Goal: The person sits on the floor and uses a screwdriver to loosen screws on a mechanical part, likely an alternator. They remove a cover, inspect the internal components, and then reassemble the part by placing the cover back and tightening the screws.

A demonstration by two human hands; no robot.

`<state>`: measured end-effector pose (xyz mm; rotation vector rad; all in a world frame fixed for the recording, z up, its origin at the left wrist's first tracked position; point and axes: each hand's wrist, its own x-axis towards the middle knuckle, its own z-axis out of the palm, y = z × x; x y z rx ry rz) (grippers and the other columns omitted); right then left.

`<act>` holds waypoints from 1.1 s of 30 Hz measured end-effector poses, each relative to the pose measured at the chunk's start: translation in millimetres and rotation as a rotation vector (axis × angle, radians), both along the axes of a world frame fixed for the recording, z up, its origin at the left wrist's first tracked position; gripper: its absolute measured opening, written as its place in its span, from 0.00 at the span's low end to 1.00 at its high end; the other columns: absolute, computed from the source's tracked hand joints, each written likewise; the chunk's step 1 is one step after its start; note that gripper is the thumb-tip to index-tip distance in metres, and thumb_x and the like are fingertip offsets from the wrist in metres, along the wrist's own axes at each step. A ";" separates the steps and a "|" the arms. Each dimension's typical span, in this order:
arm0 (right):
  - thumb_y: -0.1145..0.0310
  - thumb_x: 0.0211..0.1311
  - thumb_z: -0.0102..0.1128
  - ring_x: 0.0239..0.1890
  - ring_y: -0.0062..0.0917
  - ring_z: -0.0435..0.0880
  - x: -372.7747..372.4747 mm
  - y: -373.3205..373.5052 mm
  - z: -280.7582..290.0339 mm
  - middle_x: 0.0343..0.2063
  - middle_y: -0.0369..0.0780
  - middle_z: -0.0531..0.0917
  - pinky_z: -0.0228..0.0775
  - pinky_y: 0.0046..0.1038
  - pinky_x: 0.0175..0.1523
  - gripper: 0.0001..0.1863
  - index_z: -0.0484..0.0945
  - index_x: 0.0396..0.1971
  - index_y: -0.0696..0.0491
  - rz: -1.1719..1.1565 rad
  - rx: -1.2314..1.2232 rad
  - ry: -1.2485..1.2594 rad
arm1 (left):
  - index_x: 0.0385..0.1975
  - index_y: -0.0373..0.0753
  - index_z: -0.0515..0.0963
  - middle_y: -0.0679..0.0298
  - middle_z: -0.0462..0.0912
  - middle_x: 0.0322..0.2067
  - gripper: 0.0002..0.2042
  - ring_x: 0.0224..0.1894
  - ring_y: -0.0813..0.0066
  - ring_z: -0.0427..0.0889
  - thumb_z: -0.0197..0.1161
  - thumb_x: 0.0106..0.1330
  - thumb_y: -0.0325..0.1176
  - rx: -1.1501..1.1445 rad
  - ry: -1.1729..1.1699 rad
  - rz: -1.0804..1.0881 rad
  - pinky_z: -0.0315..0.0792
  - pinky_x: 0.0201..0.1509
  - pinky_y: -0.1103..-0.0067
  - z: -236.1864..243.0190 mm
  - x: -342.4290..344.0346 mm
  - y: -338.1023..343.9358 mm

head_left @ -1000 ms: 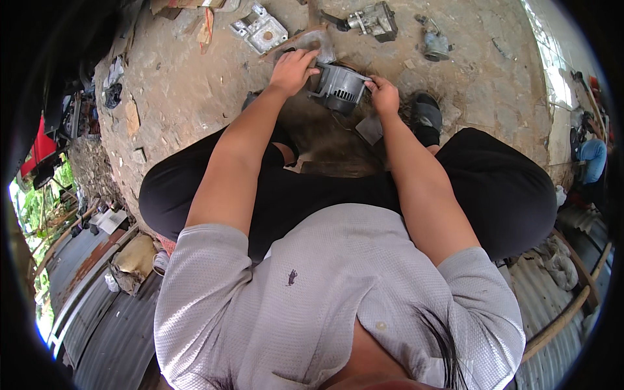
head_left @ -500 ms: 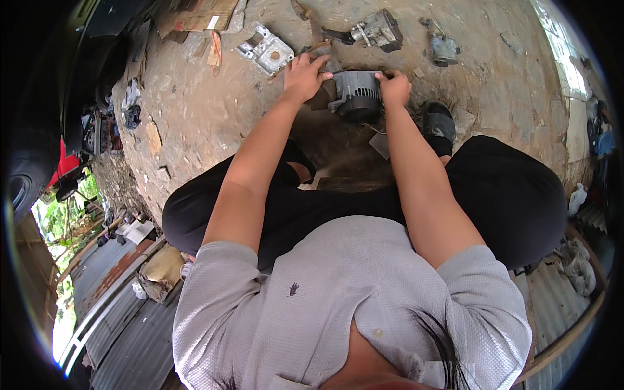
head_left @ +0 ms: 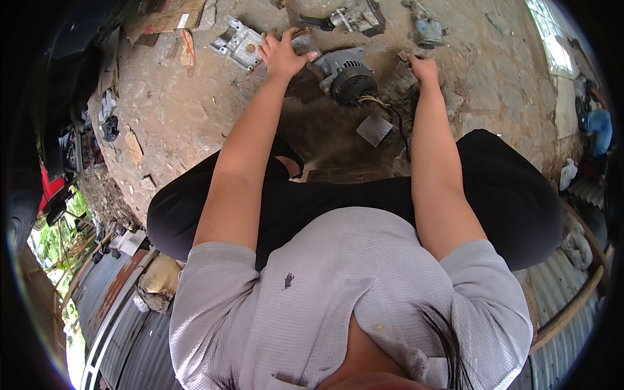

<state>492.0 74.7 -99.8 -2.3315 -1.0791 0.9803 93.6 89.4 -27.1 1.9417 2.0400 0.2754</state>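
Observation:
A grey and black alternator lies on the dirt floor in front of me, tilted, with yellowish wires at its near end. Just left of it, my left hand is open with fingers spread, the thumb close to its housing; whether they touch I cannot tell. To the right, apart from the alternator, my right hand is closed in a pinch over the ground beside a small brown chip. What its fingers hold, if anything, is hidden. A silvery metal housing lies beyond the left hand.
Farther off lie a dirty cast metal part and a small cylindrical motor-like part. A flat square plate sits nearer me, beside a dark cable. Cardboard lies at the far left. My bent legs flank the work spot.
My right hand has let go of the alternator and moved right, its fingers pinching. The left hand's fingers have spread. The alternator has turned, showing wires. The whole view has shifted slightly.

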 end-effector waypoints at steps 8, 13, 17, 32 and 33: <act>0.42 0.64 0.69 0.41 0.30 0.91 -30.2 -41.0 104.8 0.35 0.44 0.91 0.79 0.31 0.46 0.25 0.92 0.40 0.51 0.745 -0.770 0.418 | 0.72 0.56 0.69 0.47 0.53 0.78 0.50 0.83 0.42 0.39 0.78 0.48 0.69 -0.073 -0.020 0.118 0.34 0.83 0.46 -11.1 -9.8 -5.1; 0.43 0.68 0.65 0.47 0.34 0.91 -131.2 -91.9 99.5 0.47 0.45 0.90 0.84 0.37 0.51 0.29 0.86 0.51 0.55 1.141 -0.944 0.244 | 0.72 0.56 0.71 0.48 0.55 0.78 0.50 0.82 0.42 0.42 0.76 0.48 0.73 -0.087 -0.022 0.172 0.36 0.82 0.45 -27.0 -8.0 -12.6; 0.40 0.63 0.70 0.68 0.38 0.79 -154.8 -172.6 32.2 0.66 0.44 0.80 0.76 0.43 0.65 0.38 0.78 0.66 0.50 1.195 -0.592 -0.403 | 0.71 0.56 0.71 0.49 0.55 0.77 0.48 0.82 0.41 0.43 0.74 0.51 0.73 -0.113 0.009 0.191 0.36 0.82 0.46 -23.8 -10.5 -14.3; 0.45 0.52 0.78 0.68 0.39 0.78 -127.3 -180.9 -14.1 0.64 0.45 0.80 0.77 0.40 0.65 0.41 0.79 0.63 0.50 1.367 -0.514 -0.597 | 0.71 0.42 0.65 0.48 0.77 0.67 0.40 0.70 0.49 0.75 0.67 0.67 0.63 -0.544 -0.107 0.055 0.72 0.68 0.53 21.0 10.7 7.9; 0.46 0.52 0.78 0.67 0.39 0.79 -127.4 -179.9 -14.5 0.64 0.45 0.80 0.78 0.40 0.65 0.39 0.80 0.63 0.50 1.373 -0.519 -0.606 | 0.74 0.42 0.62 0.48 0.74 0.70 0.39 0.71 0.49 0.74 0.63 0.72 0.61 -0.603 -0.090 0.033 0.71 0.69 0.52 19.2 12.8 12.2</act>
